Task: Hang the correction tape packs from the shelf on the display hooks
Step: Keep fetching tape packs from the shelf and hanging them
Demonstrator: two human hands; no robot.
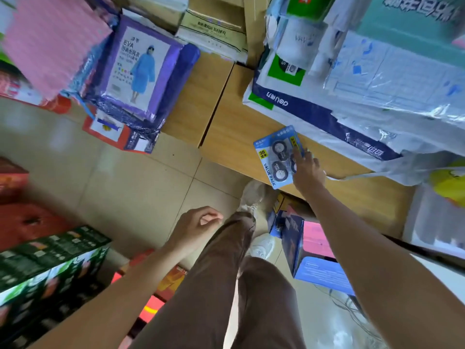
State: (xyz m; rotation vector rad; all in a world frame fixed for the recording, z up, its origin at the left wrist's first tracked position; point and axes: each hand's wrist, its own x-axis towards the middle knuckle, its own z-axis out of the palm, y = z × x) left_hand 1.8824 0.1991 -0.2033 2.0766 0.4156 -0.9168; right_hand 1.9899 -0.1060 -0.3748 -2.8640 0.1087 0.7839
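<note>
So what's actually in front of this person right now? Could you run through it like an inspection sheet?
Surface: wooden shelf, mostly covered with stock.
Job's things: one correction tape pack lying flat near the shelf's front edge; display hooks not seen.
Clutter: raincoat packet, plastic-wrapped paper reams, boxes on the floor.
Grippers: right hand has fingertips on the pack; left hand loosely curled, holding nothing.
Cables: thin wires on the floor, lower right.
Surroundings: tiled floor, shop stock all round.
</note>
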